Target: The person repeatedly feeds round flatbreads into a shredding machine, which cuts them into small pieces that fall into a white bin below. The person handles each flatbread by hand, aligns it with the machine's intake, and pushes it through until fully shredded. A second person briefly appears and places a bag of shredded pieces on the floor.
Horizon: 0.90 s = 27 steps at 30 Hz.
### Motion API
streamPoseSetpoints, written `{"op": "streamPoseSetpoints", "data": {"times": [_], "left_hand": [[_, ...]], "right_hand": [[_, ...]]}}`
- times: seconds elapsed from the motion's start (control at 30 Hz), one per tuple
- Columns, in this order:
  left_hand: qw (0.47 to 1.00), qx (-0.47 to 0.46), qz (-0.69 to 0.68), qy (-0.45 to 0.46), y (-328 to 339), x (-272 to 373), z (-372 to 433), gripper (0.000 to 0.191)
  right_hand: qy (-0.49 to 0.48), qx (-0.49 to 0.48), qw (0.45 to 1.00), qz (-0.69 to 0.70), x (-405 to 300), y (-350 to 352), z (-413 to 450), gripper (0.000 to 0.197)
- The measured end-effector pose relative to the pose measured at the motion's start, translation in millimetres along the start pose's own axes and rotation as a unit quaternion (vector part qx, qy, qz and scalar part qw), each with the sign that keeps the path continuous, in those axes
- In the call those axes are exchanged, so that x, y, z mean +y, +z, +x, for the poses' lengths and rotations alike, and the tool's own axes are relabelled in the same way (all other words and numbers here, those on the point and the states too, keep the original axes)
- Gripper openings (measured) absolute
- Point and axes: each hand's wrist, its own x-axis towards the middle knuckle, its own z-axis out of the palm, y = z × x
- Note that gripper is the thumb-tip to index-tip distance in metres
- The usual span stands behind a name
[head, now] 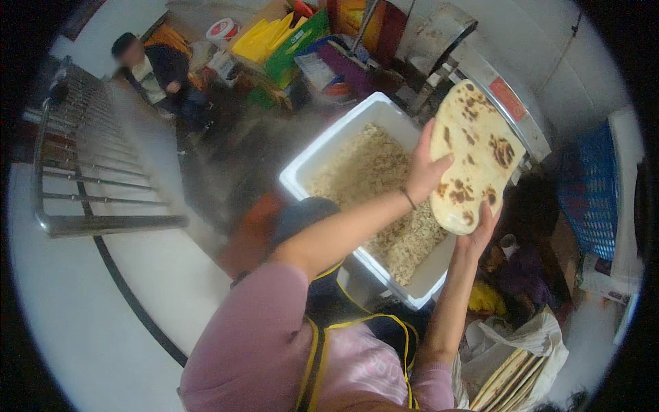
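A long oval flatbread (471, 154) with browned spots is held up in both hands, over the right part of a white box. My left hand (428, 167) grips its left edge, thumb on top. At its lower end, my right hand (481, 226) holds the edge, the fingers partly hidden beneath. The white box (378, 270), possibly foam, stands tilted in the view and holds a crumbly beige mass (376, 170). Several flatbreads (509, 383) stand stacked on edge in a whitish bag (553, 335) at the lower right.
Behind the flatbread stands a metal appliance (499, 92) with a curved rim and a red label. A metal rack (113, 221) is at the left. A person (159, 77) sits at the upper left, near bags and boxes. A blue plastic crate (592, 185) is at the right.
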Motion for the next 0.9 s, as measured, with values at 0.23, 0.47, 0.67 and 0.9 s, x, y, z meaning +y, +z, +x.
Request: {"op": "streamPoseSetpoints", "data": {"times": [0.23,0.47,0.67,0.9], "left_hand": [[0.997,-0.018,-0.071,-0.034,-0.9,1.3,9.5,0.080],[0.996,-0.022,-0.077,-0.036,-4.3,-5.9,6.3,0.082],[0.994,-0.030,-0.099,-0.031,-6.4,-7.1,5.6,0.082],[0.995,-0.029,-0.087,-0.027,-6.4,-11.1,6.9,0.082]], "right_hand": [[0.064,-0.082,0.981,-0.162,-29.6,-6.9,-17.2,0.093],[-0.014,-0.118,0.980,-0.158,-17.7,-15.4,-12.5,0.086],[-0.017,-0.123,0.980,-0.152,-17.8,-12.4,-12.1,0.085],[-0.013,-0.120,0.985,-0.127,-13.8,-14.3,-11.5,0.082]]}}
